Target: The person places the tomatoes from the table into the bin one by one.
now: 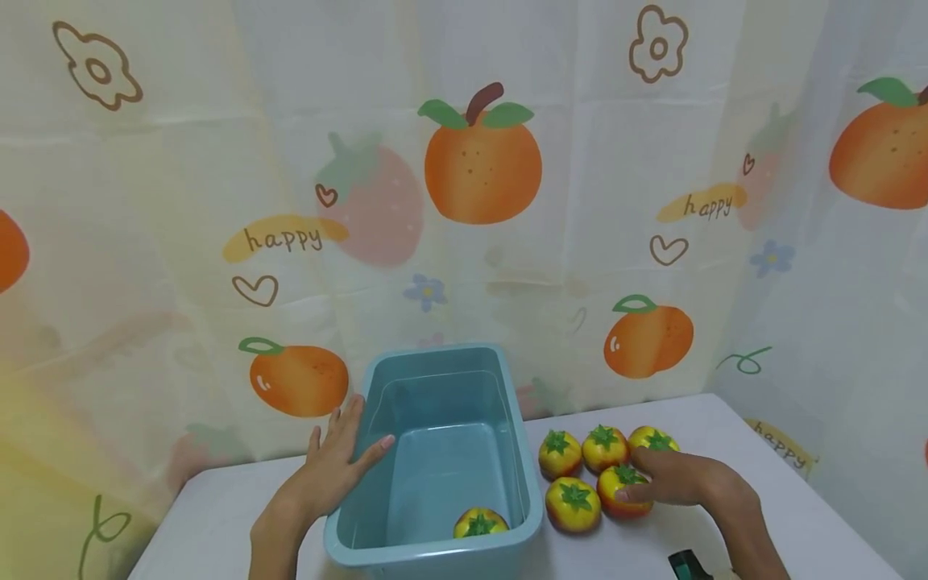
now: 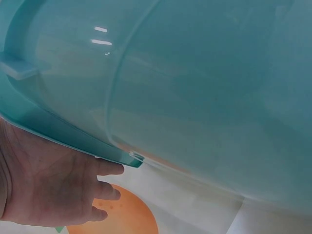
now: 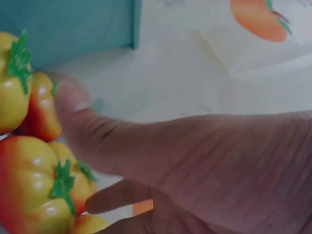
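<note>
My left hand (image 1: 329, 461) rests loose on the blue tub (image 1: 428, 552). My right hand (image 1: 689, 477) touches a shiny yellow-red fruit (image 1: 613, 488); I can't tell if it's squeezing.

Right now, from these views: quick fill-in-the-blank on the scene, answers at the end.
1. The blue bin holds exactly ____ fruit.
2. On the white table beside the bin, the fruits number ____.
3. The hand at the bin's rim is the person's ____ one.
4. The fruits' leafy tops are colored ____.

Missing words: one; five; left; green.
</note>
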{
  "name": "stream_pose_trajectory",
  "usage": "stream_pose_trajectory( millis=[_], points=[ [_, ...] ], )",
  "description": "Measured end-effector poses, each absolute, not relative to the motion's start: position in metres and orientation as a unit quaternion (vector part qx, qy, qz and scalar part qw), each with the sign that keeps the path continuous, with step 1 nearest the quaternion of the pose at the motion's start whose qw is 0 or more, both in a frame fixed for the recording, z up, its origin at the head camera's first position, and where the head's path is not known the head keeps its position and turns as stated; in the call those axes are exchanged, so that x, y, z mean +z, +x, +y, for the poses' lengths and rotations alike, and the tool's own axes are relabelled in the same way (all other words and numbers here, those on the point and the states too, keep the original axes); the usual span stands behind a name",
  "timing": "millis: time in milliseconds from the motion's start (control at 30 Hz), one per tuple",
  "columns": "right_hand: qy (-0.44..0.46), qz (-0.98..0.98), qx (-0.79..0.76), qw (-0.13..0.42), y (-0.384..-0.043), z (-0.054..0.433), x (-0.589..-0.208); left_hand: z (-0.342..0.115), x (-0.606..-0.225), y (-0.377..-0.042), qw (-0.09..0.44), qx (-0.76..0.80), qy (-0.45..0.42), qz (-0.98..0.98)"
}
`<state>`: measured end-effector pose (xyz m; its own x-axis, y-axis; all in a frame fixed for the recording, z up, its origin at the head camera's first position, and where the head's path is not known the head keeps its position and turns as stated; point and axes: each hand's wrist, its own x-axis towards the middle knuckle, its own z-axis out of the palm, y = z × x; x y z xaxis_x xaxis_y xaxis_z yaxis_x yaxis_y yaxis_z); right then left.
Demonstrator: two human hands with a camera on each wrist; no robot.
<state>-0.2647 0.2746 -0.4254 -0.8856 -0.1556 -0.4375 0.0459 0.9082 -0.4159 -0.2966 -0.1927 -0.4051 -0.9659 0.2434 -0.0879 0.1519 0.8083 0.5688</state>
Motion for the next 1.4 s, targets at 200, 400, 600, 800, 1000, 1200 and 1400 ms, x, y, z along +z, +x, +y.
stream_pose_trajectory(
  millis=[200, 400, 600, 800, 1000, 1200, 1400],
  points=[
    [0.007, 0.949, -0.194, 0.248, -0.269, 0.273, -0.437, -0.192, -0.405, -0.296, 0.076, 0.295, 0.105, 0.947],
    [0.04, 0.947, -0.171, 0.269, -0.276, 0.267, -0.449, -0.191, -0.404, -0.296, 0.083, 0.297, 0.106, 0.945],
    [0.069, 0.945, -0.16, 0.277, -0.28, 0.263, -0.454, -0.19, -0.402, -0.296, 0.083, 0.298, 0.107, 0.945],
    [0.049, 0.951, -0.135, 0.272, -0.282, 0.26, -0.455, -0.191, -0.403, -0.296, 0.08, 0.299, 0.106, 0.945],
    [0.041, 0.952, -0.127, 0.276, -0.283, 0.259, -0.458, -0.191, -0.404, -0.295, 0.08, 0.295, 0.104, 0.946],
    [0.044, 0.954, -0.108, 0.276, -0.289, 0.259, -0.466, -0.191, -0.405, -0.295, 0.08, 0.293, 0.103, 0.947],
    [0.049, 0.956, -0.093, 0.274, -0.294, 0.259, -0.473, -0.192, -0.405, -0.295, 0.077, 0.299, 0.103, 0.946]
  ],
)
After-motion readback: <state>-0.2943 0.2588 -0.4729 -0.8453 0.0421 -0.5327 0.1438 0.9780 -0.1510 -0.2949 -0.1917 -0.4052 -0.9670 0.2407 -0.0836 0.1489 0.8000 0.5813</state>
